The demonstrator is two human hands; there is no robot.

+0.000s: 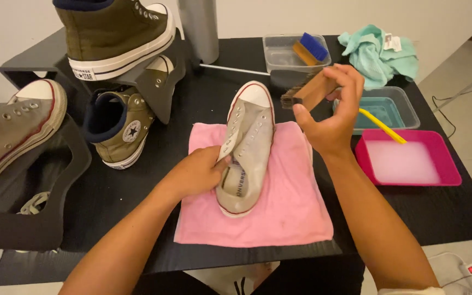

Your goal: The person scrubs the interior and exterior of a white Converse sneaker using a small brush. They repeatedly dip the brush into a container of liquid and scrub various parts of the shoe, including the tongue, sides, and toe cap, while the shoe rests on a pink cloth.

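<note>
Four shoes show: a worn grey shoe on a black stand at far left, two olive high-tops stacked beside it, and one pale canvas sneaker lying on a pink cloth at the middle. The left hand grips the sneaker's side near the opening, fingers curled. Just right and above, the right hand pinches a wooden brush, clear of the sneaker. Three trays sit further right.

olive high-top shoes, teal cloth, pink tray, clear tub
</note>
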